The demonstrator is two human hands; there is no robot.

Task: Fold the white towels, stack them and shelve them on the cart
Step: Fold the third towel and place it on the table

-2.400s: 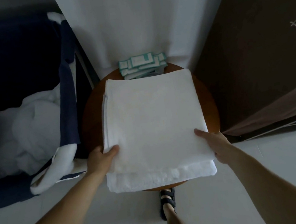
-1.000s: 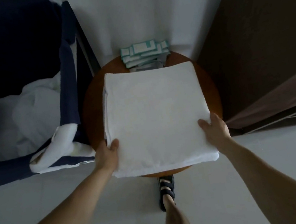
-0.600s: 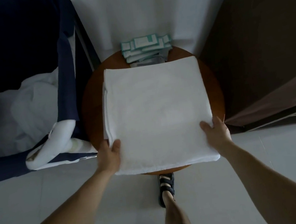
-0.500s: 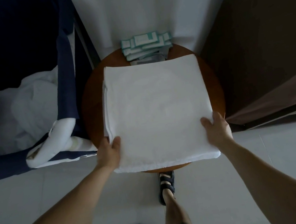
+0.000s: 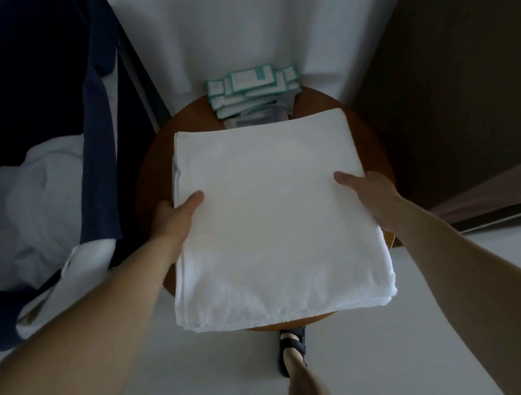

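A stack of folded white towels lies over a round brown wooden table. My left hand grips the stack's left edge, thumb on top and fingers hidden beneath. My right hand grips the right edge the same way. The stack's near edge hangs past the table's front rim, and it looks slightly raised toward me.
Teal-and-white packets are piled at the table's far edge by the white wall. To the left is a dark blue linen bag holding crumpled white linen. A dark brown door stands to the right. My sandalled foot is under the table's front.
Both hands have slid further along the stack's sides, away from its near corners. The stack now looks larger and closer, with its near edge further over the table's front rim.
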